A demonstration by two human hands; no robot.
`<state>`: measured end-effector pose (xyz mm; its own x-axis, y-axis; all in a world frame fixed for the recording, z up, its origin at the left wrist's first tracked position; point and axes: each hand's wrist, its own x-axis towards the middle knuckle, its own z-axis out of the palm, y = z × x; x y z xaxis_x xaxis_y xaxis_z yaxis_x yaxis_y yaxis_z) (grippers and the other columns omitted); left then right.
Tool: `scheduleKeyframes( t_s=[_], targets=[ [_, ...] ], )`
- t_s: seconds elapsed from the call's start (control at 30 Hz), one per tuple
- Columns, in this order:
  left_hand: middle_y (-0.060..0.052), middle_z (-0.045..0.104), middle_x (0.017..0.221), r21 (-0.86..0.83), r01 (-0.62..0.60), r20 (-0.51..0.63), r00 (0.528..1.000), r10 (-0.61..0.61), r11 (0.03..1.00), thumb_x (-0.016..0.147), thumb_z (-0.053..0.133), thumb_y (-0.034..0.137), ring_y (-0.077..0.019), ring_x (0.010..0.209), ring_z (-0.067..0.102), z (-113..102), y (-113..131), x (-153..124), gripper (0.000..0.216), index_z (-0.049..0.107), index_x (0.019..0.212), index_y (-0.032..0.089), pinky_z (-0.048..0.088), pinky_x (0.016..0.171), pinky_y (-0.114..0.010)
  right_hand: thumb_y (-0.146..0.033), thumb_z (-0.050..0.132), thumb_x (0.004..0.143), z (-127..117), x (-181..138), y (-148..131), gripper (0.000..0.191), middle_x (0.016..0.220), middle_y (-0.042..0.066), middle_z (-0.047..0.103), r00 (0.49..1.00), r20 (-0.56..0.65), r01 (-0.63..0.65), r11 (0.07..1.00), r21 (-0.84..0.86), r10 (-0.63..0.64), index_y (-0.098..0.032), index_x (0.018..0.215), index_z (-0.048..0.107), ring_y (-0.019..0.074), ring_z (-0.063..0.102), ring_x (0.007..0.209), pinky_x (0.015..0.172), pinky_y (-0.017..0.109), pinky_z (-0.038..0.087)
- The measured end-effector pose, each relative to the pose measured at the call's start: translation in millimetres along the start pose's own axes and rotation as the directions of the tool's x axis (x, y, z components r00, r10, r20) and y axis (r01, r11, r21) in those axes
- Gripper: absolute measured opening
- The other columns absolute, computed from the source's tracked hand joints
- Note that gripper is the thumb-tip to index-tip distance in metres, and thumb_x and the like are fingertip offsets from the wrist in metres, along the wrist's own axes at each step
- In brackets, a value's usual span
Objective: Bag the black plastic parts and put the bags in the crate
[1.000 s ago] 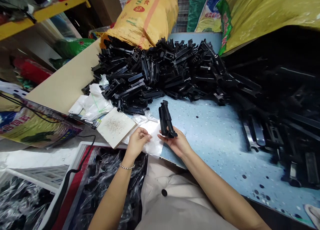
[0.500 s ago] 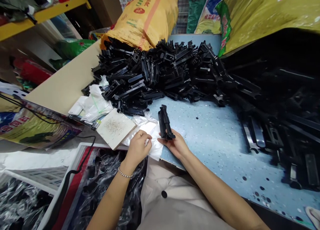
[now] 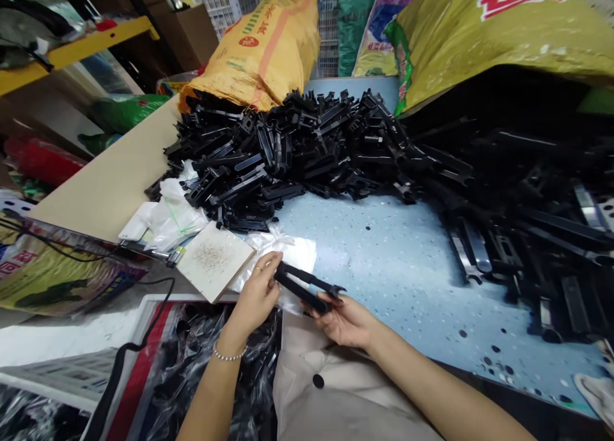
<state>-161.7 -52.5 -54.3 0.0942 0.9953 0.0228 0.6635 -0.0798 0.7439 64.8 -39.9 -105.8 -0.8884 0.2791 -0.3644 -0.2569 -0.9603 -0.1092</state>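
Note:
A long black plastic part [image 3: 304,289] lies crosswise between my hands, forked at its right end. My left hand [image 3: 256,294] grips its near end, with a beaded bracelet on the wrist. My right hand [image 3: 343,321] holds it from below at the other end. Just beyond my left hand lies a clear plastic sheet [image 3: 288,255]. Left of that sits a small white board [image 3: 213,265] dusted with fine brown specks. A large heap of similar black parts [image 3: 288,156] rises farther out.
The speckled blue table top [image 3: 384,262] runs right to a second dark heap of black parts [image 3: 518,198]. White bags [image 3: 165,220] lie by the beige board [image 3: 110,172]. Woven sacks [image 3: 254,51] stand behind. Below left, a bin [image 3: 144,364] holds plastic-wrapped items.
The black part has turned from upright in my right hand to lying crosswise, and my left hand has taken hold of it. The whole view has shifted slightly.

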Motion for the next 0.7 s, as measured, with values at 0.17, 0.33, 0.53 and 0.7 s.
scheduleKeyframes(
  t_s=[0.17,0.33,0.53,0.7],
  targets=[
    [-0.01,0.038,0.148,-0.031,-0.154,0.166,0.974,0.157,0.988,0.088,0.042,0.013,-0.0159,0.096,0.062,9,35,-19,0.066,0.03,0.149,0.033,0.055,0.084,-0.029,-0.03,0.067,0.079,20,51,-14,0.016,0.061,-0.004,0.056,0.862,-0.134,0.384,0.803,-0.456,-0.489,-0.016,0.08,0.06,0.0063,0.046,0.044,0.041,0.017,0.037],
    [-0.009,0.055,0.131,0.058,-0.185,0.022,0.983,0.184,0.981,0.091,0.047,0.022,-0.0235,0.121,0.055,0,50,-27,0.046,0.051,0.136,0.029,0.047,0.102,-0.038,-0.029,0.064,0.082,46,39,-6,0.016,0.079,-0.002,0.064,0.771,0.029,0.44,0.498,-0.747,-0.637,-0.02,0.096,0.064,0.0123,0.059,0.068,0.063,0.024,0.05],
    [-0.002,0.069,0.111,0.127,0.161,-0.047,0.987,-0.156,0.979,0.081,0.059,0.04,-0.0253,0.102,0.065,-71,26,-80,0.038,0.065,0.118,0.036,0.051,0.095,-0.035,-0.033,0.055,0.092,38,11,4,0.04,0.134,0.014,0.057,0.795,0.306,0.101,-0.384,-0.918,-0.523,-0.019,0.13,0.057,0.0291,0.047,0.129,0.111,0.051,0.031],
    [-0.009,0.073,0.109,0.455,0.391,0.36,0.741,-0.567,0.8,0.069,0.062,0.023,-0.0307,0.108,0.066,-47,-38,-121,0.035,0.075,0.102,0.021,0.048,0.099,-0.038,-0.03,0.054,0.093,10,30,-5,0.041,0.149,0.016,0.043,0.8,0.317,-0.107,-0.641,-0.76,-0.509,-0.016,0.131,0.055,0.0328,0.029,0.143,0.116,0.061,0.011]
  ],
)
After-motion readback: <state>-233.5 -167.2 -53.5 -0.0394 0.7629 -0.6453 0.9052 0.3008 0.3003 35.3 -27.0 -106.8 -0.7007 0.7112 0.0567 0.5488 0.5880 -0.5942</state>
